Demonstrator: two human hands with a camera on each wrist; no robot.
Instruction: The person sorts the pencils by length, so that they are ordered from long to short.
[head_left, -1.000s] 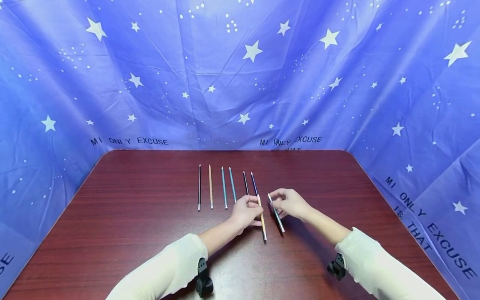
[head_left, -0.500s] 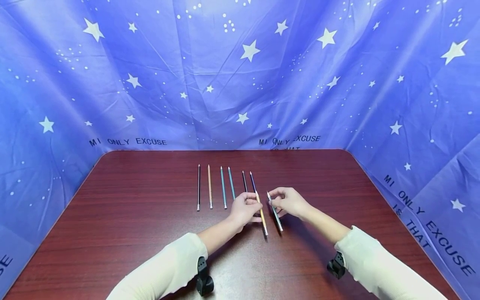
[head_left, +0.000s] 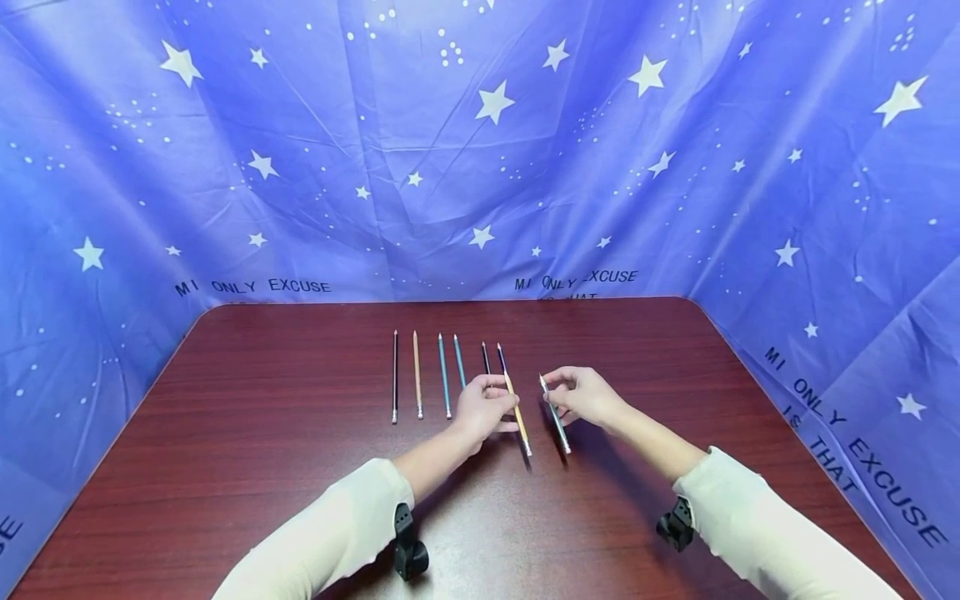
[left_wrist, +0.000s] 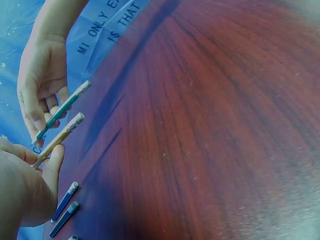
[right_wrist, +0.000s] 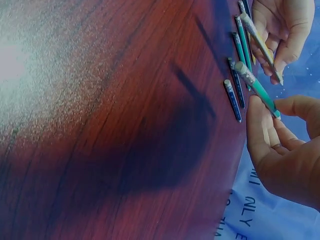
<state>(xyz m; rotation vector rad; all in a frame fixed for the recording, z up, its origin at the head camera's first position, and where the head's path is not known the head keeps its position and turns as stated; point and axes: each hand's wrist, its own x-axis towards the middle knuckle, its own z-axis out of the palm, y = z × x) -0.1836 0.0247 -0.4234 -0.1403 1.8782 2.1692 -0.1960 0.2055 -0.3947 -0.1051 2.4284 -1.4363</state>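
Note:
My left hand (head_left: 482,410) pinches a yellow pencil (head_left: 519,417) between thumb and fingers. The pencil's eraser end points toward me, raised above the tabletop with its shadow apart from it. To its right, my right hand (head_left: 588,397) pinches a green pencil (head_left: 557,423) near its sharpened tip, also lifted and tilted. In the right wrist view the green pencil (right_wrist: 257,91) shows a pale eraser end. Just beyond my left hand lie a dark blue pencil (head_left: 502,358) and a black-looking pencil (head_left: 485,357), their lower parts hidden by the hand in the head view.
Farther left on the brown table (head_left: 225,467) lie a black pencil (head_left: 395,375), a natural-wood pencil (head_left: 417,375) and two teal pencils (head_left: 444,375), roughly parallel, tips pointing away. A blue star-printed cloth (head_left: 420,125) surrounds the table's back and sides.
Both hands have risen slightly and moved away from me with their pencils. The yellow pencil has shifted a little left, and the gap between the held pencils has widened. The row of pencils stays put.

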